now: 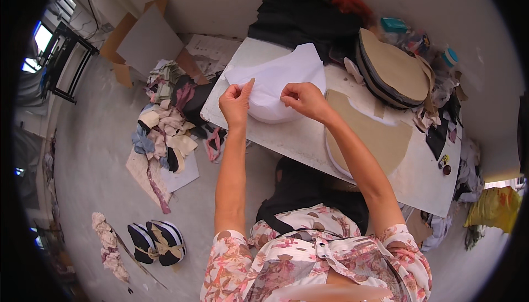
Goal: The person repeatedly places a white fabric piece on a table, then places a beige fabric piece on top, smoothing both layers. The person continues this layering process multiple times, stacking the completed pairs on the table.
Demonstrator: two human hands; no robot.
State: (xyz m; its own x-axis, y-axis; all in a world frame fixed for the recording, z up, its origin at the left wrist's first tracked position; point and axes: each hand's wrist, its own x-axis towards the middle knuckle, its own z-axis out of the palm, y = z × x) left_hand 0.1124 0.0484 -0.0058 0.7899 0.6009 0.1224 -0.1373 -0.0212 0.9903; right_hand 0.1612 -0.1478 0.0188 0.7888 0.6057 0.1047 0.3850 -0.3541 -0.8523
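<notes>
A curved white fabric piece (297,68) lies on the white tabletop in front of me, apparently over more white layers. My left hand (236,102) is closed in a pinch at its left near edge, thumb pointing up. Over its near right part, my right hand (306,100) is also pinched, fingertips on the cloth. Creases run across the fabric between the two hands. Beside my right forearm rests a flat curved beige piece (374,136) with a white edge beneath.
A thick stack of beige and black curved pieces (394,70) stands at the right back, near a black cloth pile (303,18). Fabric scraps (165,125) and an open cardboard box (146,40) are on the floor at left. Tied black bundles (157,241) lie lower left.
</notes>
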